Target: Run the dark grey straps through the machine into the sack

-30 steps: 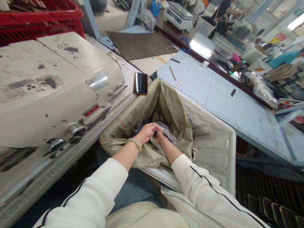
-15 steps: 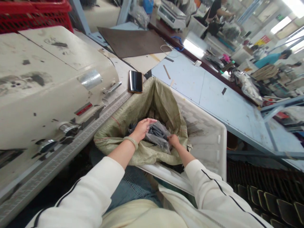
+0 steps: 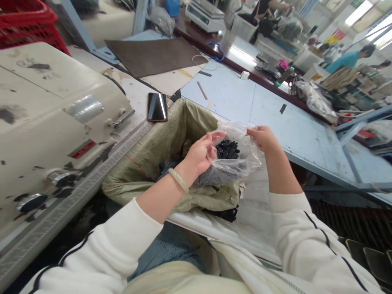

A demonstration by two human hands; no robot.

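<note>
A clear plastic bag [image 3: 248, 157] with black pieces [image 3: 228, 150] inside is stretched between my hands. My left hand [image 3: 203, 153], with a bangle on the wrist, grips the bag's left edge. On the other side, my right hand [image 3: 261, 136] pinches its upper right edge. The bag hangs above the right part of an open green woven sack [image 3: 141, 163], which holds dark items partly hidden by my left arm. Under the sack and bag is a white plastic bin [image 3: 257, 212].
A phone [image 3: 157, 107] lies beyond the sack, beside a cream machine [image 3: 55, 110] at the left. Behind is a light blue table [image 3: 232, 94] with a brown sheet [image 3: 153, 53] near it. A red basket [image 3: 27, 24] stands far left. A person in teal [image 3: 344, 62] is far off.
My hands have come up out of the sack with the plastic bag. The right one has moved up and right, spreading the bag wider. The view has shifted slightly.
</note>
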